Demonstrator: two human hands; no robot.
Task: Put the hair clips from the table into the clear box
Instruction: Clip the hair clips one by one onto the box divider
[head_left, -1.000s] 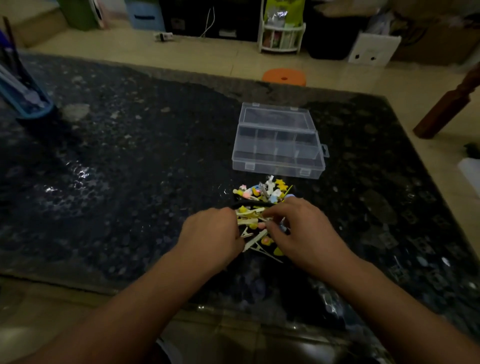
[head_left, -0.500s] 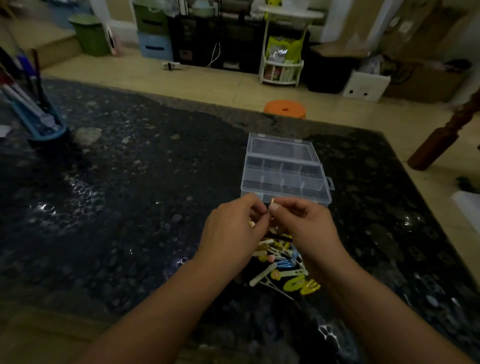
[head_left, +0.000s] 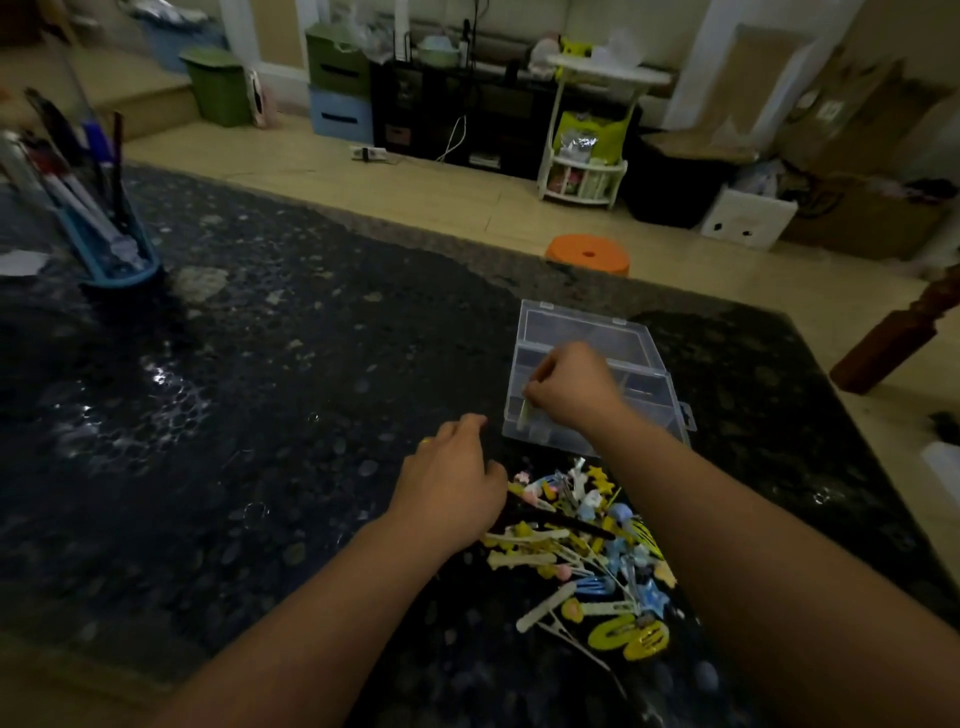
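The right hand (head_left: 569, 387) pinches a pale hair clip (head_left: 524, 413) over the near-left compartment of the clear box (head_left: 644, 343), so release comes next, while the left hand (head_left: 452, 483), fingers loosely curled, rests beside the pile of hair clips (head_left: 587, 551) nearer on the table (head_left: 260, 415).

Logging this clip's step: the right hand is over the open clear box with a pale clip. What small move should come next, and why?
Probably release: the right hand pinches a pale clip that hangs over a near-left compartment of the clear box, so letting go should drop it in. The left hand rests by the pile of hair clips, placed to pick the next one.
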